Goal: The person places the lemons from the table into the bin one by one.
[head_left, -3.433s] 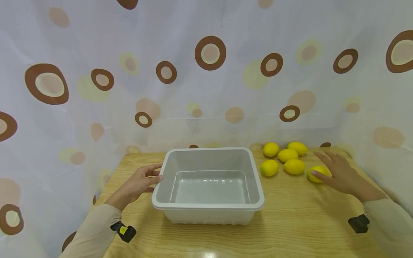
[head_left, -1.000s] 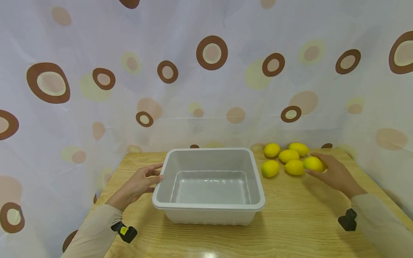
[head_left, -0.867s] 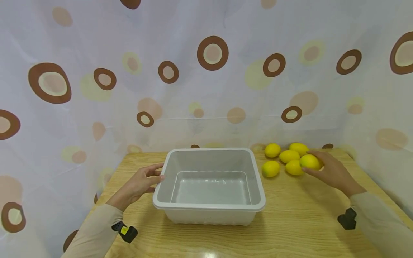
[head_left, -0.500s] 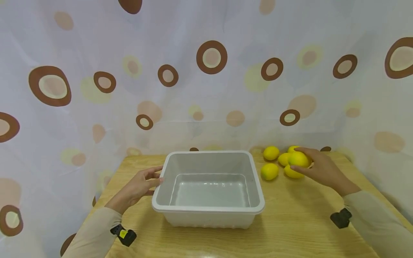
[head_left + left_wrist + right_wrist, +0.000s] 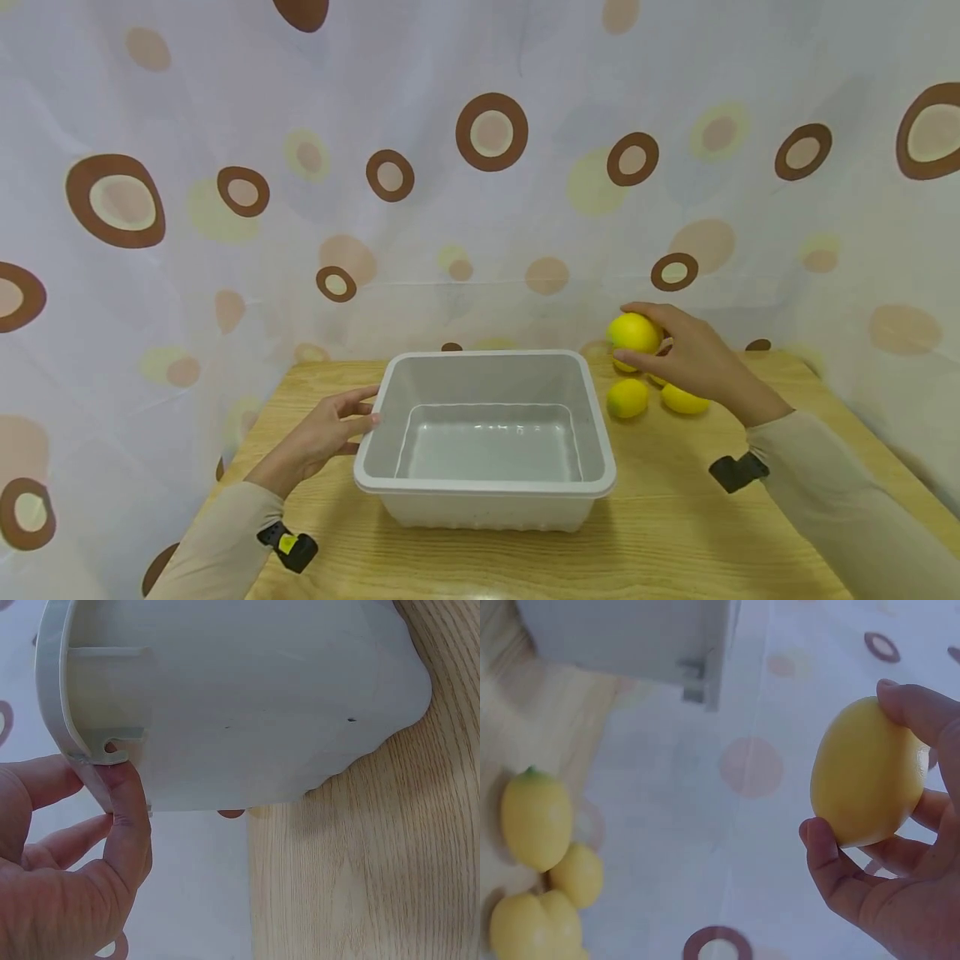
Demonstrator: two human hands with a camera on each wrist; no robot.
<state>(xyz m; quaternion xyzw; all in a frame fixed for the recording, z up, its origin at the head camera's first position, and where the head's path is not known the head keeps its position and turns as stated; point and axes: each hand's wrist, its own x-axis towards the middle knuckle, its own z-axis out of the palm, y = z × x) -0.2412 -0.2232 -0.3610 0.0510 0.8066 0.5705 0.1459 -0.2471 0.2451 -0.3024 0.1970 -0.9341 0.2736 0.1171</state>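
Note:
A white plastic tub, nothing inside it, stands on the wooden table. My left hand pinches its left rim; in the left wrist view the fingers meet at the rim edge. Held up in my right hand is a yellow lemon, gripped between thumb and fingers, above the table to the right of the tub. The right wrist view shows this lemon clear of everything but the hand. Below lie several other lemons, some partly covered by the right hand.
The wooden table reaches back to a white curtain printed with brown and beige rings. The tub's high wall stands near the loose lemons. Dark cameras sit on both wrists.
My right hand has taken hold of the rightmost lemon, lifted it and carried it left over the other lemons. The left hand has stayed at the tub's rim.

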